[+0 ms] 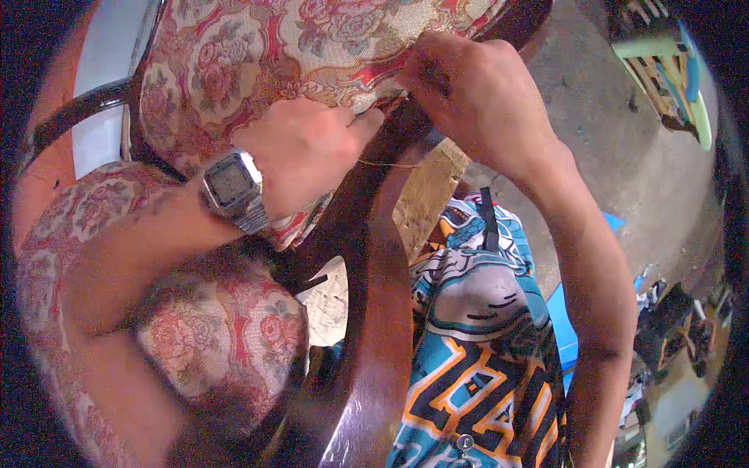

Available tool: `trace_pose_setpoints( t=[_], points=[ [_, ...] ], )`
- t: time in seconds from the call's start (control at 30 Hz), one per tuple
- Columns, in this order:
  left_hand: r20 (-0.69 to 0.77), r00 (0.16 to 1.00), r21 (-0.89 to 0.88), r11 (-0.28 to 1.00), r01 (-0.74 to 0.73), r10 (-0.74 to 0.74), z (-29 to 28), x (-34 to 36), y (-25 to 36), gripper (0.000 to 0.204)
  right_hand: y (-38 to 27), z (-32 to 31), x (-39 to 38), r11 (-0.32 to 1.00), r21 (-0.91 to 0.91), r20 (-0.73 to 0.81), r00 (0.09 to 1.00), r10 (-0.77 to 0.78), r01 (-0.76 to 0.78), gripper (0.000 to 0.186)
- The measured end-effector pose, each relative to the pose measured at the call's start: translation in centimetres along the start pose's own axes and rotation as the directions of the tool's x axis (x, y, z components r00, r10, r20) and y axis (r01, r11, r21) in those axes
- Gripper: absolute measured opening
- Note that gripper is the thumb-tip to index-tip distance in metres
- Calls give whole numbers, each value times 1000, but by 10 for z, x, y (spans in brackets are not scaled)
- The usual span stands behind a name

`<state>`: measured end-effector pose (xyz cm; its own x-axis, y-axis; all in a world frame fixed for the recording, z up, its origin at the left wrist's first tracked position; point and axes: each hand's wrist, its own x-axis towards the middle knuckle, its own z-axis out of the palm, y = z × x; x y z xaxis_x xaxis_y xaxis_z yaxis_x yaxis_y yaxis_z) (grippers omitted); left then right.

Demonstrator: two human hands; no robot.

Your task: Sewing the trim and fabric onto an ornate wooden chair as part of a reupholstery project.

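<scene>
A floral-upholstered wooden chair (222, 54), with a left hand (308, 148) and a right hand (488, 90) close together at its fabric edge.
The chair's polished dark frame (382, 288) curves down below both hands, and from here I see a teal, orange and black patterned garment (484, 343) below the right one. The right hand's fingers curl in narrow against the edge; I can't tell what they hold. The left lies low over the fabric, fingertips at the edge, its grip unclear. A digital wristwatch (232, 183) sits behind the left hand; a thin strand (390, 164) shows just below its fingers.
</scene>
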<state>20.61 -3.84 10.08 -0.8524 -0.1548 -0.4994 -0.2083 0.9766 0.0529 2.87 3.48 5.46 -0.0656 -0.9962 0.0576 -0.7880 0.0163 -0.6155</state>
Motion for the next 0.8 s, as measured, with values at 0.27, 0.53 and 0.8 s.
trace_pose_setpoints(
  t=[0.27, 0.53, 0.8],
  points=[
    [-21, 999, -45, 998, -39, 38, 1, -1, 0, 28, -6, 2, -11, 997, 71, -65, 998, 10, -5, 15],
    [-25, 999, -37, 999, -23, 22, 2, 0, 0, 24, -2, 13, -13, 997, -76, -37, 999, 1, -3, 13],
    [35, 999, 68, 997, -37, 35, 5, 0, -2, 33, -9, 17, -14, 995, -98, -64, 997, -37, 31, 13]
  ],
)
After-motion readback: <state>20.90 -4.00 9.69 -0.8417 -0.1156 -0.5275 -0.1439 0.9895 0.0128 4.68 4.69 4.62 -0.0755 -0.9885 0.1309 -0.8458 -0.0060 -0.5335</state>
